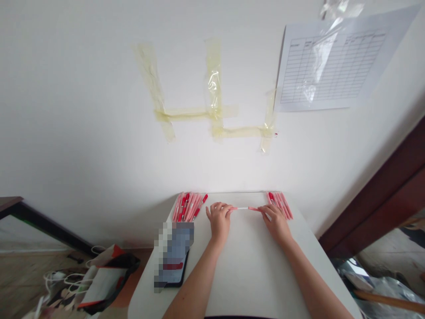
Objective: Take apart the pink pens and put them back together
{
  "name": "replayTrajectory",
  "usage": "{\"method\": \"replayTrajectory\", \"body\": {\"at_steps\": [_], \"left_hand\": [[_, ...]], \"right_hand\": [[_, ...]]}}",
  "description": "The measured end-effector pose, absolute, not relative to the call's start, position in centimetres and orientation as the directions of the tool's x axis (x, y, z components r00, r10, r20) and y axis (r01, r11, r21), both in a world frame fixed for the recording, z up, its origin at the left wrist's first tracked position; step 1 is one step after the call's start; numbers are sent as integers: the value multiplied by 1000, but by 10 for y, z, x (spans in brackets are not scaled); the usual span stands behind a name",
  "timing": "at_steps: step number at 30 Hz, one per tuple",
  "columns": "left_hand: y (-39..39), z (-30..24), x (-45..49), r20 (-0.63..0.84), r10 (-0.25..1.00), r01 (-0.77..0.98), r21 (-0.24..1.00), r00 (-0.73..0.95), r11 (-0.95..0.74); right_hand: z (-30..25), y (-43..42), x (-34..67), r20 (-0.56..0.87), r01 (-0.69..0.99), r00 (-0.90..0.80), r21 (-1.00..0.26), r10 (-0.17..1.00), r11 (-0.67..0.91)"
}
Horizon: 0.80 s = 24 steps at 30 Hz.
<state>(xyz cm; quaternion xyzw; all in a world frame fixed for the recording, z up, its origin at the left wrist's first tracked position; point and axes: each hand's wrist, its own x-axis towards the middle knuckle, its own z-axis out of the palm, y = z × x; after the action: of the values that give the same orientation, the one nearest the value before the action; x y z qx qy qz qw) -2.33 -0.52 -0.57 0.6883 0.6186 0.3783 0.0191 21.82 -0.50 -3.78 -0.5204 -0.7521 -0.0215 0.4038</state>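
Note:
Both hands rest on a small white table (pixel 245 270) by the wall. My left hand (pixel 219 218) and my right hand (pixel 275 220) each pinch one end of a thin pink and white pen (pixel 245 208), held level between them. Their fingers are closed around it. A pile of several pink and red pens (pixel 188 206) lies at the table's back left, just left of my left hand. Another row of pink pens (pixel 280 204) lies at the back right, touching my right hand's fingers.
A dark phone (pixel 172 259) lies near the table's left edge. The white wall behind carries strips of yellowed tape (pixel 212 115) and a printed grid sheet (pixel 332 66). Bags and white cables (pixel 96 279) sit on the floor at left. A dark wooden frame (pixel 381 195) stands at right.

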Motion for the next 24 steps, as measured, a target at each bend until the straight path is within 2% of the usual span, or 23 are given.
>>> {"method": "replayTrajectory", "body": {"at_steps": [15, 24], "left_hand": [[-7, -11, -18, 513, 857, 846, 440, 36, -300], [-7, -12, -18, 496, 866, 827, 461, 60, -322]], "right_hand": [[-40, -5, 212, 636, 792, -197, -346, 746, 504], [-38, -6, 213, 640, 805, -181, -340, 747, 486]]}}
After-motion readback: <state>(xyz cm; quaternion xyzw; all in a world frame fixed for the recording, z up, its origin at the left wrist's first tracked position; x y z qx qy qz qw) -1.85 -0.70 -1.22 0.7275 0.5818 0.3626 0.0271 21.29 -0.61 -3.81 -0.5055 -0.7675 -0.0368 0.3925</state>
